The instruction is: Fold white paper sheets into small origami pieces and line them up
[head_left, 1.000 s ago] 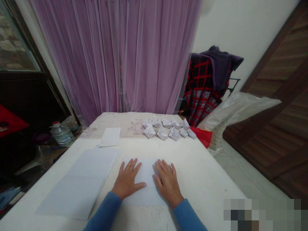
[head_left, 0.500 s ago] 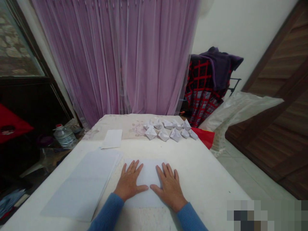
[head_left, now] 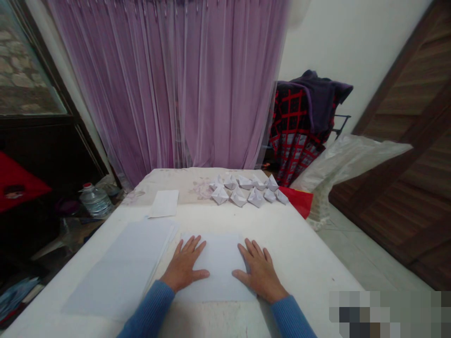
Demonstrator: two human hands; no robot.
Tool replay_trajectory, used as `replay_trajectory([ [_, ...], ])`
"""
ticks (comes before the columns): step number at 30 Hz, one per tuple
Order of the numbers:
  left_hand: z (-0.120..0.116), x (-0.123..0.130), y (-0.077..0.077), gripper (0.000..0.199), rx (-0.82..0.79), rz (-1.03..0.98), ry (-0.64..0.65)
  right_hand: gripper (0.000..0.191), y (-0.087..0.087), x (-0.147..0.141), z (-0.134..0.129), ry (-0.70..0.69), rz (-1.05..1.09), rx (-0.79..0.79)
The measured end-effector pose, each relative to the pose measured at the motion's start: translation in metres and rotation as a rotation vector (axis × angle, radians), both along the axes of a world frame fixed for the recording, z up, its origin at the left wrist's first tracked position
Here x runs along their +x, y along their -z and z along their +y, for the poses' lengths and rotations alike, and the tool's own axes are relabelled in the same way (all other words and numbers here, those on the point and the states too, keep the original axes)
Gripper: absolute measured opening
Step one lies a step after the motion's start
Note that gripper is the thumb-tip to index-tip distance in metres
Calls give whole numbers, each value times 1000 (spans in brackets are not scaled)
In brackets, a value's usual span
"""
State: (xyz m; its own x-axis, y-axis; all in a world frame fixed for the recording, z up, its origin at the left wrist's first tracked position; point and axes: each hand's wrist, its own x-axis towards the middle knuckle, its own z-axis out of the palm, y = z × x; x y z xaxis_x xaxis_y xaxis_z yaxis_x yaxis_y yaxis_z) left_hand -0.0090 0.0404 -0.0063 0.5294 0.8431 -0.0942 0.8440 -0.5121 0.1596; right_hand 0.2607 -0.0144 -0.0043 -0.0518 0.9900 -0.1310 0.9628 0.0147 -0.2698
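Observation:
My left hand (head_left: 185, 265) and my right hand (head_left: 260, 270) lie flat with fingers spread, pressing on the left and right edges of a white paper sheet (head_left: 220, 263). Neither hand grips anything. The sheet lies on a white-covered table (head_left: 299, 263). To its left is a wide stack of white paper (head_left: 116, 270). Farther off lies a small white paper slip (head_left: 164, 203). Several folded paper boats (head_left: 239, 192) stand in two rows near the far end of the table, out of reach of both hands.
A red plastic bag (head_left: 298, 202) hangs past the table's far right corner, beside a white sack (head_left: 345, 164). A water bottle (head_left: 95, 202) stands on the floor to the left. A purple curtain (head_left: 169, 84) hangs behind the table, and a plaid cloth (head_left: 294, 126) is draped at the right.
My hands have slid apart along the sheet, the right hand moving farther right, and more of the paper shows between them. The view has tilted slightly.

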Motion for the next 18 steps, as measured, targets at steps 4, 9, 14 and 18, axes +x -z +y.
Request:
replay_trajectory([
  [4,-1,-8,0,81,-16,8,-7,72,-1,3,-1,5,12,14],
  [9,-3,-18,-3,76,-10,-20,-12,66,-5,8,-2,0,47,17],
  [14,-9,-25,-5,69,15,-15,-60,63,-8,14,-4,-14,97,1],
  [18,-31,-17,-8,49,217,-96,-65,50,1,9,-15,-20,118,150],
])
